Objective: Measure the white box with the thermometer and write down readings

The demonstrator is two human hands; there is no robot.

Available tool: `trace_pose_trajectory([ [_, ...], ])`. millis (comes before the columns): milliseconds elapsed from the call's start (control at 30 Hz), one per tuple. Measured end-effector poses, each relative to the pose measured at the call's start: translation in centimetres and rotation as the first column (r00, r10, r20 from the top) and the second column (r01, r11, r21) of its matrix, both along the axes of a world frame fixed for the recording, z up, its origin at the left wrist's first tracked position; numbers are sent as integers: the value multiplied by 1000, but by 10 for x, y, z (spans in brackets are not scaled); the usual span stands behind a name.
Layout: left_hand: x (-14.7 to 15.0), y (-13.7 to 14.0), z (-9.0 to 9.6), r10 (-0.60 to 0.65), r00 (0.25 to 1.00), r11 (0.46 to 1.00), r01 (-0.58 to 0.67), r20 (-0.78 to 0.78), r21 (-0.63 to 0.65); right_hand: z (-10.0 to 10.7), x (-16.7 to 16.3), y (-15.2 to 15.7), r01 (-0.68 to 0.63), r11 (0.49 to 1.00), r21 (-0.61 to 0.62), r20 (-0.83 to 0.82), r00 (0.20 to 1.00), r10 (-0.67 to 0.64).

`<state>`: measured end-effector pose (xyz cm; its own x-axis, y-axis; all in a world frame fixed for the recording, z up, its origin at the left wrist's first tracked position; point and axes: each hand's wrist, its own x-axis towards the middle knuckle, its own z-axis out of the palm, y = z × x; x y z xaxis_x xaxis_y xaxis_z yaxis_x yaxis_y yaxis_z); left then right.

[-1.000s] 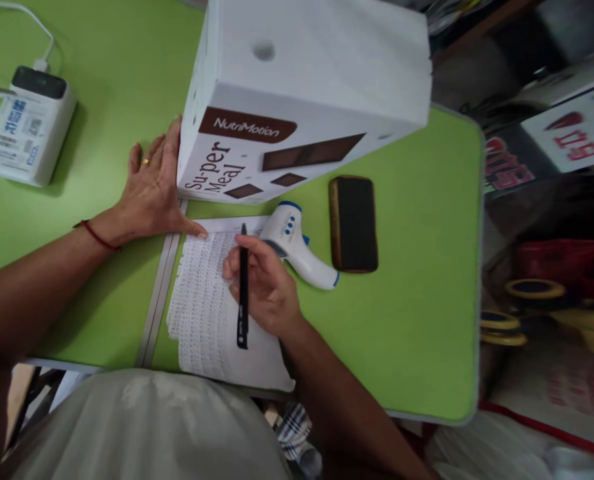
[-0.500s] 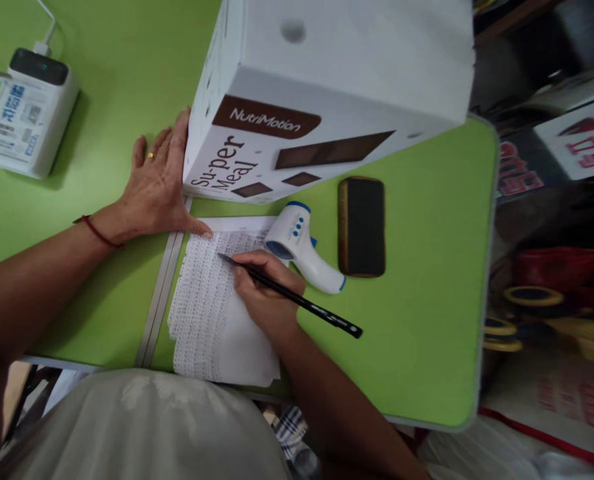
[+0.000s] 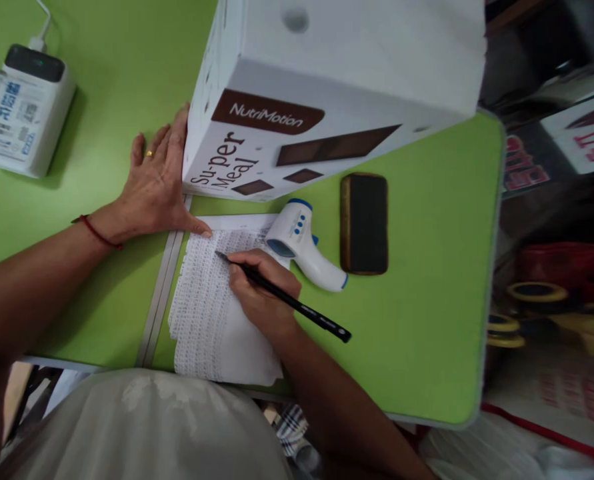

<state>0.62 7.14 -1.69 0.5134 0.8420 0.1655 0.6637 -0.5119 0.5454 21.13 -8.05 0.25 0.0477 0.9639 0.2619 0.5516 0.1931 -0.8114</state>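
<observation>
Pinched in my right hand point(image 3: 264, 290) is a black pen point(image 3: 301, 308), its tip at the written part of a white paper sheet point(image 3: 247, 347). Rows of small handwriting cover the sheet's left side, and its left edge looks uneven. My left hand point(image 3: 157, 187) lies open, fingers stretched along the side of a white box point(image 3: 257, 147) printed "NutriMotion" and "Super Meal". The left thumb rests on the paper's upper left corner. A white and blue infrared thermometer point(image 3: 304, 247) lies over the paper's upper right part, just beyond my right hand.
A dark phone-like slab with brown edges point(image 3: 364, 223) lies right of the thermometer. At the far left stands a white power bank point(image 3: 27, 120) with cables. A metal seam point(image 3: 159, 300) crosses the green table point(image 3: 427, 333). Rolls of tape point(image 3: 537, 293) and sacks are beyond its right edge.
My right hand and the pen have shifted slightly left, and the pen's back end has swung left and down. My left hand stays in place. The view has moved a little.
</observation>
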Motion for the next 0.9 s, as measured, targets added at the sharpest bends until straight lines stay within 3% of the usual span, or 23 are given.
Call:
trace_pose_trajectory([
  [500,2,0,3,1,1000,1000,-1,15,-23,-2,0,-1,51,998,-41,-67,996,-54],
  [733,10,-1,19,57,994,987,-70,-93,-143,-3,1,-1,45,998,-34,-66,997,-47],
  [900,4,0,10,13,1000,999,-14,-14,-52,-3,1,-1,34,999,-18,-52,998,-35],
])
